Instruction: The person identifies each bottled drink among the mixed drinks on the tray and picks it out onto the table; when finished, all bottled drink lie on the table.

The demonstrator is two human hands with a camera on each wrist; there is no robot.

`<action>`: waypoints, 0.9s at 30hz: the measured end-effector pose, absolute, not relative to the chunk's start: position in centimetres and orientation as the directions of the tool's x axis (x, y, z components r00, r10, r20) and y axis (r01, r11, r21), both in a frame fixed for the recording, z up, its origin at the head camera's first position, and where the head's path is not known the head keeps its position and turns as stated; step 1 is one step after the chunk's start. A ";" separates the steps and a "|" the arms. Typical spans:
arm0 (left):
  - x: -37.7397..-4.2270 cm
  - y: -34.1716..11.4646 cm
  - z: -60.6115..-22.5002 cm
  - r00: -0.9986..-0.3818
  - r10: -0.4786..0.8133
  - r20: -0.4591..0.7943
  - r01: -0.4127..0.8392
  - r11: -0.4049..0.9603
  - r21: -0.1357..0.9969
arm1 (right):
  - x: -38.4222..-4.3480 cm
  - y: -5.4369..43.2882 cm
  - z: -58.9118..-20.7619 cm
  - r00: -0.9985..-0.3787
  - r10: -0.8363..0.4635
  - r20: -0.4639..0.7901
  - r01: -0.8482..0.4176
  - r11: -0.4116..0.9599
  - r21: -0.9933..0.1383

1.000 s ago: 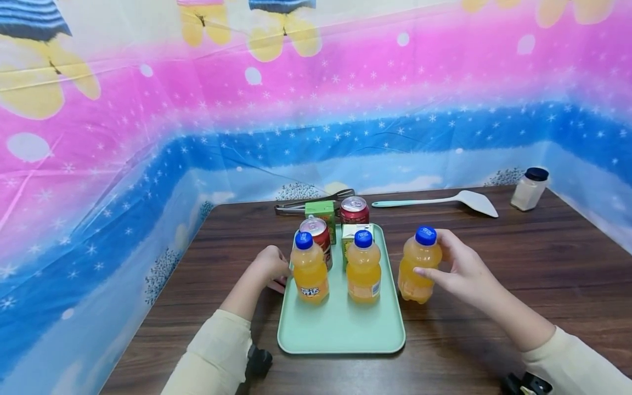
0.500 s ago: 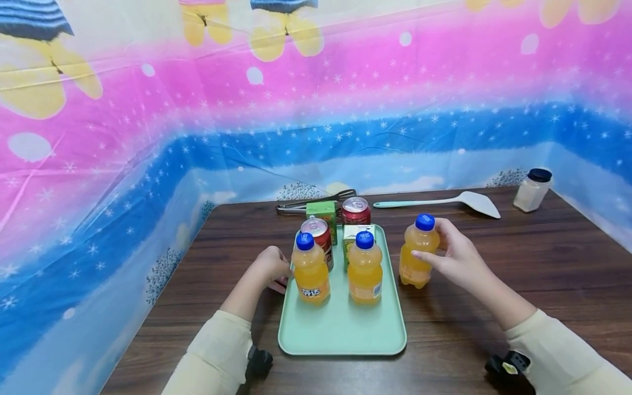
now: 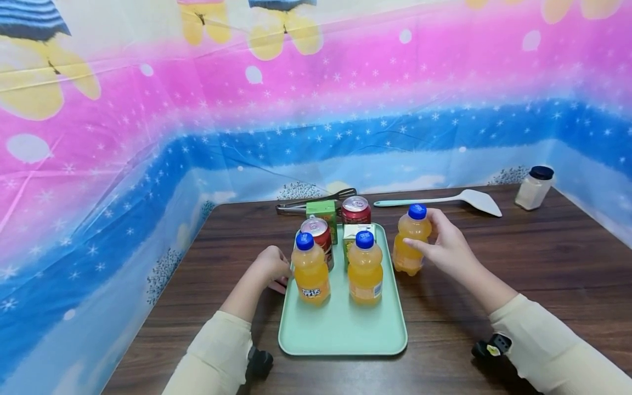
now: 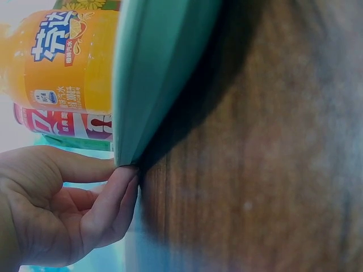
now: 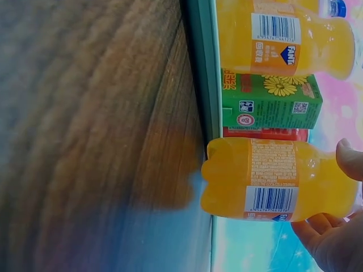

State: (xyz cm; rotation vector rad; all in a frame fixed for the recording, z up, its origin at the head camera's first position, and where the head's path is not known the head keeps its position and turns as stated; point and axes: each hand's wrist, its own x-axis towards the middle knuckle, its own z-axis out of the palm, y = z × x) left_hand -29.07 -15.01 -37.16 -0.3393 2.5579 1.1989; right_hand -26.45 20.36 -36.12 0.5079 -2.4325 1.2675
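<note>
Right hand (image 3: 446, 244) grasping a small clear plastic bottle of orange drink with a blue screw cap (image 5: 272, 178): thumb on one side of the upper part, fingers on the other. Bottle nearly upright, right at the right edge of a mint-green rectangular tray (image 3: 340, 334), roughly halfway along. Base looks lifted off the dark-brown wood-grain bench (image 3: 538, 258); whether it touches the rim, I can't tell.

Left hand (image 3: 271, 266) grasping the tray's left edge, thumb above the rim, fingers beneath. Reads as steadying.

Aboard the tray: two matching orange bottles, upright, one by the left edge (image 3: 311, 274), one toward the right edge (image 3: 365, 277). Behind the first, a red metal drink can (image 3: 323, 235); behind the second, a green cardboard carton printed with yellow flowers (image 5: 272, 105). By the far edge, a plain-topped green carton (image 3: 321, 213) and a second red can (image 3: 356, 210), its base hidden from me.

Step in hand, my judgement: loading drinks, this bottle at the tray's threshold. Next move should call for raising the base over the rim, bringing it inward upright, and lowering it without knocking the right-hand bottle or the flowered carton. Left grip best kept firm until the weight settles.
</note>
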 end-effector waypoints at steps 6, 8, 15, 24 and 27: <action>-29.1 -14.7 -37.0 -0.929 -0.082 -0.362 -0.331 0.623 0.709 | -27.2 20.5 -35.8 -0.879 -0.125 0.459 -0.448 0.546 -0.708; -29.1 -14.7 -37.0 -0.931 -0.075 -0.358 -0.324 0.624 0.711 | -27.4 20.5 -35.8 -0.884 -0.114 0.453 -0.437 0.546 -0.715; -29.0 -14.8 -37.0 -0.925 -0.085 -0.371 -0.339 0.626 0.703 | -28.5 20.4 -36.1 -0.890 -0.085 0.447 -0.418 0.541 -0.730; -29.1 -14.9 -37.0 -0.925 -0.078 -0.371 -0.336 0.625 0.704 | -29.6 19.9 -35.9 -0.909 -0.047 0.413 -0.369 0.548 -0.751; -29.2 -14.9 -37.1 -0.924 -0.078 -0.373 -0.338 0.619 0.708 | -29.9 19.8 -35.8 -0.915 -0.037 0.401 -0.354 0.547 -0.759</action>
